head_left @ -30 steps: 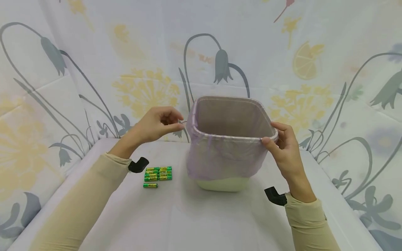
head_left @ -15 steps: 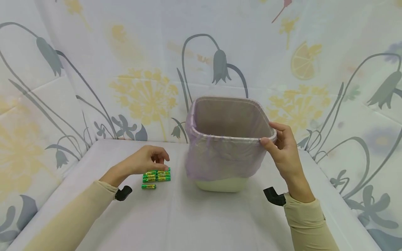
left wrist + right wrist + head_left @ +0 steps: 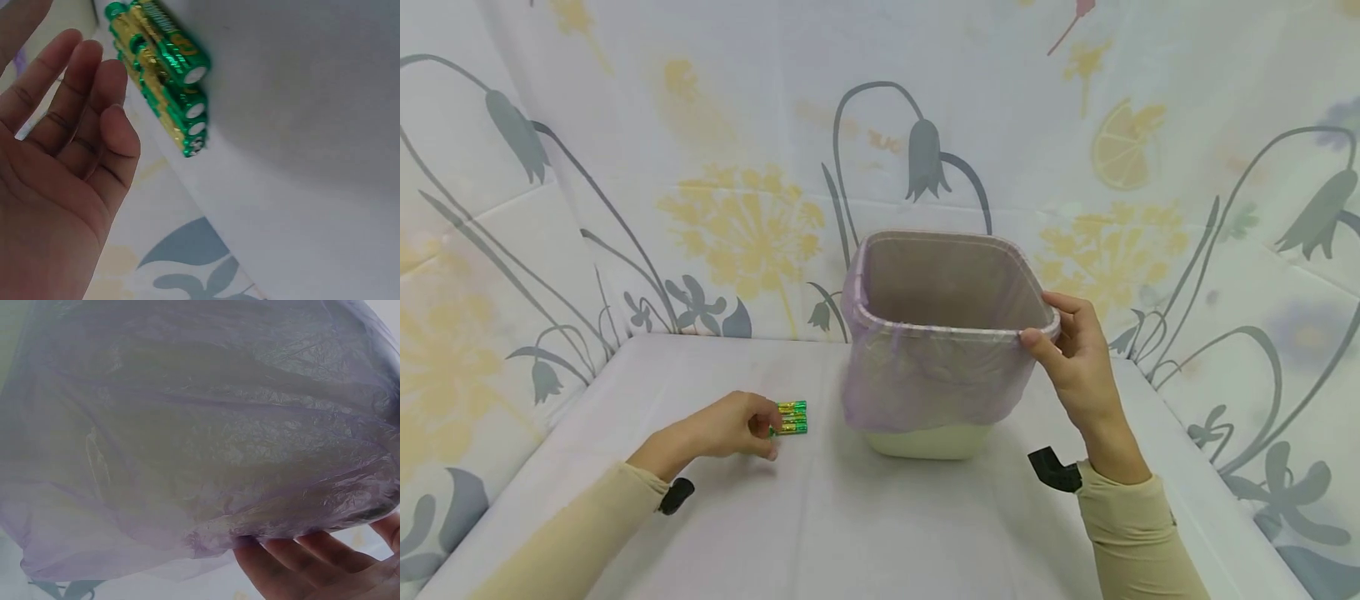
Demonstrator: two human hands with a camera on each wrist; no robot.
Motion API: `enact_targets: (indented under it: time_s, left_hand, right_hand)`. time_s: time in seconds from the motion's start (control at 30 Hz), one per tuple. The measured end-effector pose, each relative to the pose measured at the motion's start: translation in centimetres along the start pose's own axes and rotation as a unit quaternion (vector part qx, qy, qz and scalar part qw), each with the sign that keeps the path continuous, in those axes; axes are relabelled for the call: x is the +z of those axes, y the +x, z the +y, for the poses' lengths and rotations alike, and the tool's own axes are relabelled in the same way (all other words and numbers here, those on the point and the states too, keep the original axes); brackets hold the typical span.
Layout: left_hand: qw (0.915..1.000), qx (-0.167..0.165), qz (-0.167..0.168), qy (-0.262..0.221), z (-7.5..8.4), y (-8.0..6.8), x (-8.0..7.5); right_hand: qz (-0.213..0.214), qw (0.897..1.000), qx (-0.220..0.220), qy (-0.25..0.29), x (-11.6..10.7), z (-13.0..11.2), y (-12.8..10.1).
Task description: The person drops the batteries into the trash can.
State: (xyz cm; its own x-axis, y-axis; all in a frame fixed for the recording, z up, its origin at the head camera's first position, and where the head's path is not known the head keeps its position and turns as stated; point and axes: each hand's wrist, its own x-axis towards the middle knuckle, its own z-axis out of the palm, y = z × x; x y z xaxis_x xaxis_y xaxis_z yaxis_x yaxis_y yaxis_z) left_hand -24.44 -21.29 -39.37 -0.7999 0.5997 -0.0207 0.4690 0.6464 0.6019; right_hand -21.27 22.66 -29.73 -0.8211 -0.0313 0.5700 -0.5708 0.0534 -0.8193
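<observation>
A cream trash bin [image 3: 928,444] stands on the table, lined with a thin purple trash bag [image 3: 940,379] folded down over its outside. At the right corner of the rim, my right hand [image 3: 1084,371] grips bin and bag, thumb in front. In the right wrist view its fingertips touch the bag [image 3: 187,437]. Green and gold batteries [image 3: 792,417] lie grouped left of the bin. Over their near left side hovers my left hand [image 3: 730,425], partly hiding them. The left wrist view shows its fingers loosely bent beside the batteries [image 3: 178,59], holding nothing.
The table has a white cover [image 3: 850,533]. A hanging cloth printed with flowers [image 3: 760,233] closes off the back and both sides. Each wrist wears a black mount [image 3: 1054,469].
My left hand has come down from beside the bin's left rim to the batteries, now covering the left ones in the head view. My right hand stays on the rim.
</observation>
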Motion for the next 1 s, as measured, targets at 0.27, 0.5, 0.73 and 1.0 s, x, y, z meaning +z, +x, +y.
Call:
enact_targets:
  time_s: [0.27, 0.5, 0.73, 1.0]
  left_hand:
    - [0.9987, -0.016, -0.013, 0.046, -1.0, -0.3, 0.8]
    - [0.9973, -0.022, 0.001, 0.071, -1.7, -0.5, 1.1]
    - [0.9961, -0.022, -0.004, 0.086, -1.7, -0.4, 1.3]
    - [0.9943, -0.013, -0.015, 0.105, -1.4, -0.5, 1.5]
  right_hand:
    - [0.001, 1.0, -0.005, -0.002, -0.1, 0.0, -0.2]
    - [0.007, 1.0, -0.004, 0.001, 0.0, 0.2, -0.1]
    - [0.006, 1.0, -0.003, -0.002, 0.0, 0.2, 0.0]
    - [0.008, 1.0, -0.002, -0.002, 0.0, 0.1, 0.0]
